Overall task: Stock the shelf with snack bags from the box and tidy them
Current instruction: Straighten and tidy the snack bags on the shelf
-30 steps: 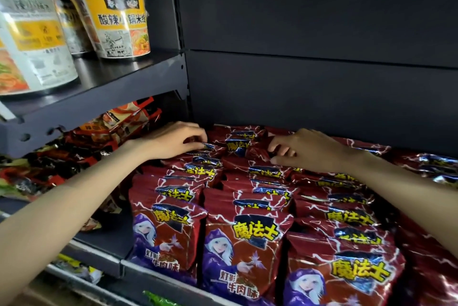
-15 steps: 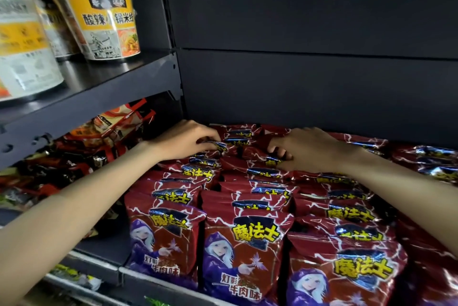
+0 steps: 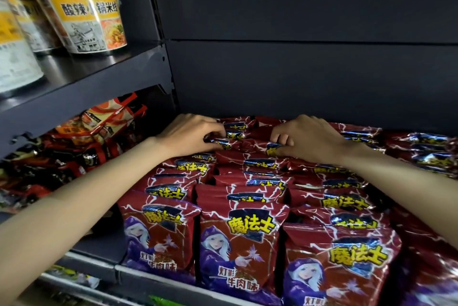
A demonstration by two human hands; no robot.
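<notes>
Several rows of dark red snack bags [image 3: 238,239] with yellow lettering stand upright on the dark shelf [image 3: 158,281]. Both my arms reach to the back of the rows. My left hand [image 3: 188,132] has its fingers curled over the top edge of a rear bag [image 3: 223,143] in the left row. My right hand [image 3: 307,137] pinches the top of another rear bag [image 3: 272,149] in the middle row. The two hands sit close together, with a couple of bag tops [image 3: 241,127] showing between them. The box is out of view.
Noodle tubs [image 3: 91,16] stand on the upper left shelf [image 3: 104,82]. Orange and red packets [image 3: 104,120] fill the bay below it. More red bags [image 3: 426,147] lie at the far right. The dark back panel [image 3: 297,70] rises right behind my hands.
Both hands have drawn a little closer together at the back of the rows, with fingers curled more tightly on the rear bag tops. The view has shifted slightly left and closer.
</notes>
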